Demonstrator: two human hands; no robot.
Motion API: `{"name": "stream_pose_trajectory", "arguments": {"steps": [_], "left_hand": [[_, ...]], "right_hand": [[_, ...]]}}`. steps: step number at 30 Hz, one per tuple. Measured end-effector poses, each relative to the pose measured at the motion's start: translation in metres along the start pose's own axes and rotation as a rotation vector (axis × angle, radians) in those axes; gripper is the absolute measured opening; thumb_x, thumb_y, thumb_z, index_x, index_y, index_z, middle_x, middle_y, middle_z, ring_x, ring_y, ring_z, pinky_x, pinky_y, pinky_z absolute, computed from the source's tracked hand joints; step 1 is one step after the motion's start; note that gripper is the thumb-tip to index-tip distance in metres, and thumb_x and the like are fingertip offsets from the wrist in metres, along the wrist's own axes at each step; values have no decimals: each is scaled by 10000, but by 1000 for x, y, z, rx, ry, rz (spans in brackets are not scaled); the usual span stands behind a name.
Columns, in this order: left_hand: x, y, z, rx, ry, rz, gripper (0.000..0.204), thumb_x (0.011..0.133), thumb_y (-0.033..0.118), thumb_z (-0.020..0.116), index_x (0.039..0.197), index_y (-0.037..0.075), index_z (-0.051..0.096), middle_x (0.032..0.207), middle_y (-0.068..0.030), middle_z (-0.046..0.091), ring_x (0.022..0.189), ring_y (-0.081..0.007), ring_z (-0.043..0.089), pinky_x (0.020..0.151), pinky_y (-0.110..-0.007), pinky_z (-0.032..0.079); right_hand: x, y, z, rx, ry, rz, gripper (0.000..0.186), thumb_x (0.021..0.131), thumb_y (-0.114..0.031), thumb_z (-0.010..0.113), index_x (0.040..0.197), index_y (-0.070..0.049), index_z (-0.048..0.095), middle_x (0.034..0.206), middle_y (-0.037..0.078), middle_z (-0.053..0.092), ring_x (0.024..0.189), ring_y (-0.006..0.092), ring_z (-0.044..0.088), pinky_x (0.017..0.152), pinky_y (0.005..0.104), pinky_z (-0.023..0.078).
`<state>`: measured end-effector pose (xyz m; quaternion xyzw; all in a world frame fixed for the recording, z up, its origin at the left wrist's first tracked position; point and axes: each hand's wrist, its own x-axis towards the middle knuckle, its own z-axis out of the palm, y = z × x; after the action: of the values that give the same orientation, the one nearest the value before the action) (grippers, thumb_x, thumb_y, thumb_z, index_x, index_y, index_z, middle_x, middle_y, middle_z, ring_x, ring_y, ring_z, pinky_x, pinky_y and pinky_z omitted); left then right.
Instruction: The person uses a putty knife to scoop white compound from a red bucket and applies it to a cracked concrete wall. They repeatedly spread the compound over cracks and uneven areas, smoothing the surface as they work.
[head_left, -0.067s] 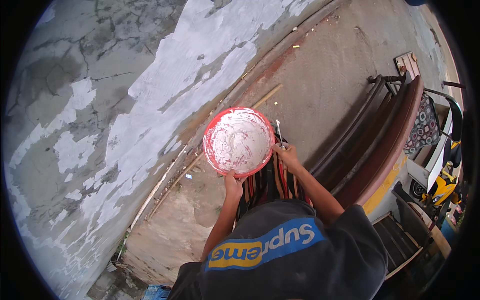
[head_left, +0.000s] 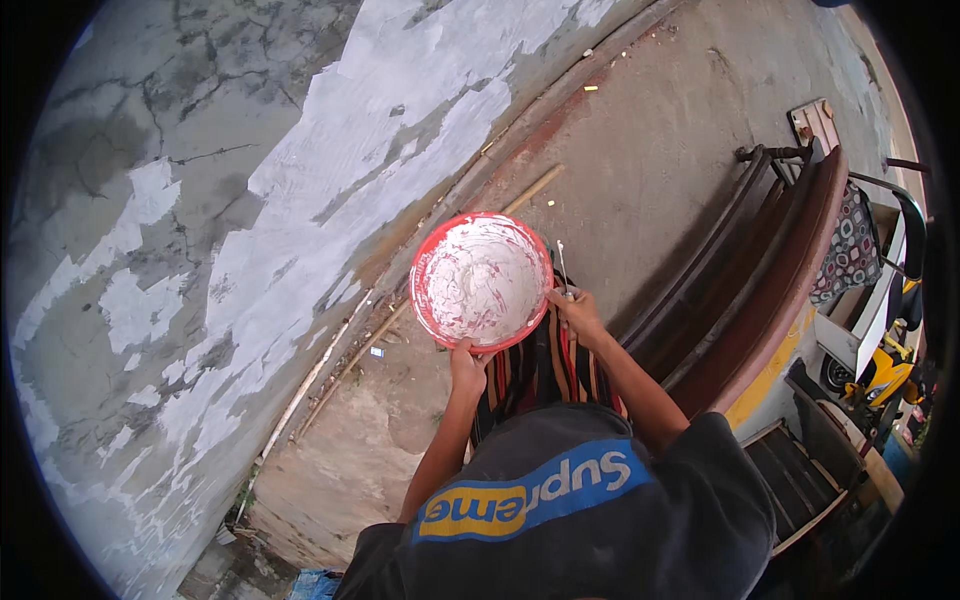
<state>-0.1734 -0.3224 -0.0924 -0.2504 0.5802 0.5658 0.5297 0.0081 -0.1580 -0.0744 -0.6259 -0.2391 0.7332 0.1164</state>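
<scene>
A round red basin (head_left: 418, 315) is held up in front of my body, its inside coated with thick white paste (head_left: 482, 280) streaked with red where the plastic shows through. My left hand (head_left: 468, 368) grips the near rim, thumb over the edge and fingers underneath. At the right side of the rim, my right hand (head_left: 578, 315) is closed on the basin. That same hand also holds a putty knife (head_left: 562, 262), seen nearly edge-on, its white-smeared end pointing away from me.
To the left, a cracked grey wall (head_left: 220, 130) carries patches of white coating (head_left: 330, 180). A wooden pole (head_left: 535, 190) lies along its foot. On the right stand a long brown wooden bench (head_left: 760, 300), a patterned cushion (head_left: 845, 250) and a yellow motorbike (head_left: 885, 375).
The basin and my hands appear very slightly further right in the picture. Both grips stay the same.
</scene>
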Motion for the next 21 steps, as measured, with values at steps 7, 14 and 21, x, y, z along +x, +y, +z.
{"name": "stream_pose_trajectory", "arguments": {"steps": [7, 14, 21], "left_hand": [[32, -12, 20, 245, 67, -14, 716, 899, 310, 581, 1453, 60, 204, 1395, -172, 361, 1325, -348, 359, 940, -540, 502], [47, -68, -108, 588, 324, 88, 794, 932, 223, 563, 1521, 110, 44, 1526, -163, 146, 1359, -319, 287, 900, -449, 533], [96, -85, -140, 1017, 456, 307, 527, 895, 100, 557, 1401, 80, 410, 1338, -195, 494, 1099, -340, 584, 908, -405, 499]], "right_hand": [[63, 87, -29, 122, 70, -21, 192, 880, -240, 703, 804, -102, 594, 541, -57, 467, 427, 51, 392, 395, 238, 305], [237, 144, -46, 90, 379, -284, 232, 863, -253, 724, 893, -44, 627, 594, -66, 480, 467, 37, 383, 412, 238, 295], [444, 135, -71, -18, 442, -424, 306, 831, -295, 756, 745, -57, 585, 606, -68, 433, 513, 54, 351, 436, 257, 275]]}}
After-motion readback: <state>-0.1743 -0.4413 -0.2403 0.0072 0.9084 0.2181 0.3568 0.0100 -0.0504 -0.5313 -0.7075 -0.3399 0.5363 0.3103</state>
